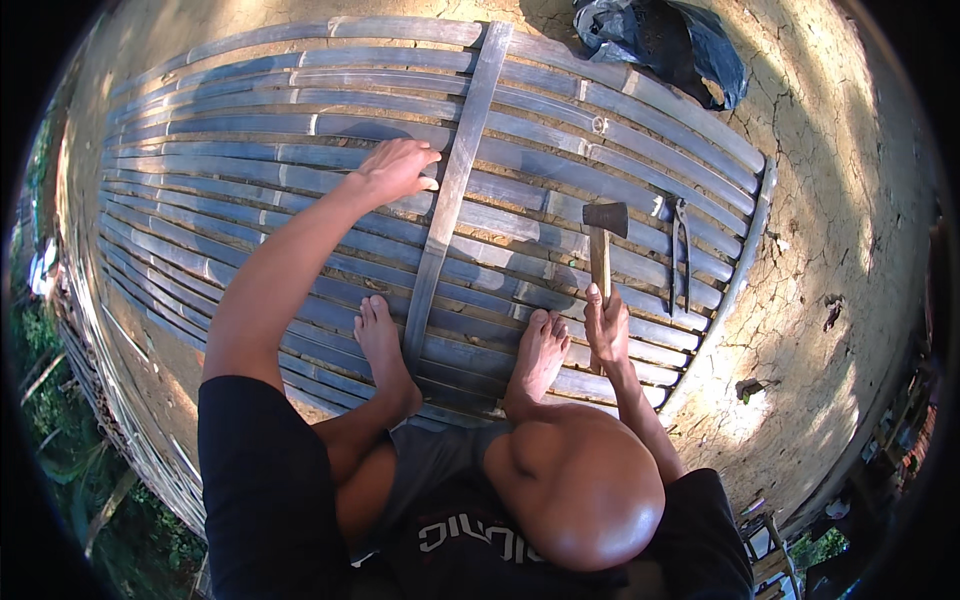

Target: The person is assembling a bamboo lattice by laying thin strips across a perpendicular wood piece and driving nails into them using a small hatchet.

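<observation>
Black shirt [420, 575] – short sleeves [265, 470], pale lettering [463, 527] across front; grey shorts [435, 462] – bare feet [540, 355].

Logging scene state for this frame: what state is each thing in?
Hatchet: gripped by its wooden handle
Right hand: closed around that handle
Left hand: open, beside the crosswise slat, contact unclear
Crosswise slat: lying across the bamboo slats; fastening can't be told
Bamboo slats: side by side, gaps between
Pincers: lying on the slats
Dark plastic bag: crumpled, on the ground
</observation>
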{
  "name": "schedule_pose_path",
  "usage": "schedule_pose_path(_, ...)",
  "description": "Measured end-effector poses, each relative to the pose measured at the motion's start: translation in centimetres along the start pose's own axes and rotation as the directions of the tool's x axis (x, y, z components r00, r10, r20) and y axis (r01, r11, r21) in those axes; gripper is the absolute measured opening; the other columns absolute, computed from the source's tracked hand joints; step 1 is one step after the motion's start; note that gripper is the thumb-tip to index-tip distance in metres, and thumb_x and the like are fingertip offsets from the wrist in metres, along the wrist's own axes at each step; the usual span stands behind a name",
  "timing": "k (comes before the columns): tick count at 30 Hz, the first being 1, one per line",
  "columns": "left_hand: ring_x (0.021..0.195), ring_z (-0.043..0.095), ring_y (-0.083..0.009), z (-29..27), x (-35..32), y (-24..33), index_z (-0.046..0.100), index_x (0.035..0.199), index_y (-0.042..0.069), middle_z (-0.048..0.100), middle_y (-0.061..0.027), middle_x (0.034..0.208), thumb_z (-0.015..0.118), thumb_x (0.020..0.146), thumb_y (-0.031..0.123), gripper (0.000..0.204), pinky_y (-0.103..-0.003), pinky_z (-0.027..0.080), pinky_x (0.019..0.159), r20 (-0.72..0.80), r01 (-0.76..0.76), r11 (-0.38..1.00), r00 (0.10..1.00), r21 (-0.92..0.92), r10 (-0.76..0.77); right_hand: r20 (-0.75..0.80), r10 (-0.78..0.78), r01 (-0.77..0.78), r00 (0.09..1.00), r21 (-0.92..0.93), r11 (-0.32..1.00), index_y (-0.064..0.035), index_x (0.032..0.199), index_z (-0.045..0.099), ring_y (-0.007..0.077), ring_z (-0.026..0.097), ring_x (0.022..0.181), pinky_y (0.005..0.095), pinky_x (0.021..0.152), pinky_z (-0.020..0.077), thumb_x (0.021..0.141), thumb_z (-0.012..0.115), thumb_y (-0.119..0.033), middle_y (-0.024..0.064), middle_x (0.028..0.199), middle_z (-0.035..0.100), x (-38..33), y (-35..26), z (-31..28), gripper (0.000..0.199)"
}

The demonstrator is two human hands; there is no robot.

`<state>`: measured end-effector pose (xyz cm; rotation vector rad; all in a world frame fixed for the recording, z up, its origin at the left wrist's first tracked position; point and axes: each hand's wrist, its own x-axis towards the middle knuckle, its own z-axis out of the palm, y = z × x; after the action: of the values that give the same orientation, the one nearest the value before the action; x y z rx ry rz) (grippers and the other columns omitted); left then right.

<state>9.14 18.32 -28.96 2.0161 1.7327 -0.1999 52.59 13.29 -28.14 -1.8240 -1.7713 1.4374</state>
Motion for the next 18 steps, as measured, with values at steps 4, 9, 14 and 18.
schedule_pose_path(4,0.115,0.063,-0.0371,-2.3,-0.9,1.7,0.064,0.129,0.007,0.062,-0.0182,0.132,0.068,0.094,0.025,0.040,-0.046,0.052,0.099,-0.039,0.138,0.976,0.988,-0.171,-0.146,-0.063,-0.057,0.056,0.996,-0.028,0.998,0.0073,0.093,0.056,0.0162,0.049,0.054,0.0393,0.049,0.0408,0.104,0.050,-0.049,0.0109,0.056,0.051,0.1,0.5,0.2,0.058)
schedule_pose_path(9,0.143,0.039,-0.0312,0.1,0.0,3.9,0.036,0.154,0.011,0.037,-0.0119,0.158,0.061,0.099,0.030,0.063,-0.044,0.038,0.116,-0.203,0.156,0.962,0.958,-0.224,-0.202,-0.021,-0.013,0.012,1.000,-0.050,0.999,0.0056,0.093,0.054,0.0311,0.054,0.057,0.0455,0.055,0.0429,0.105,0.049,-0.044,0.0210,0.062,0.055,-0.4,-0.8,0.3,0.051)
schedule_pose_path(14,0.149,0.030,-0.0271,2.4,1.9,4.4,0.025,0.159,0.013,0.020,-0.0045,0.166,0.058,0.097,0.022,0.070,-0.045,0.030,0.120,-0.190,0.089,0.991,0.976,-0.103,-0.108,-0.046,-0.005,0.001,0.999,-0.080,0.997,0.0047,0.094,0.056,0.0240,0.052,0.056,0.0423,0.054,0.0427,0.104,0.050,-0.046,0.0159,0.061,0.055,-0.8,-1.0,0.9,0.052)
schedule_pose_path(18,0.148,0.032,-0.0263,3.0,1.4,4.8,0.028,0.158,0.015,0.021,-0.0020,0.167,0.059,0.097,0.022,0.069,-0.048,0.029,0.120,-0.188,0.136,0.990,0.972,-0.038,-0.141,-0.035,0.029,-0.030,0.999,-0.040,0.999,0.0032,0.096,0.056,0.0310,0.055,0.060,0.0453,0.057,0.0442,0.104,0.051,-0.044,0.0201,0.064,0.056,-1.3,-1.1,1.7,0.048)
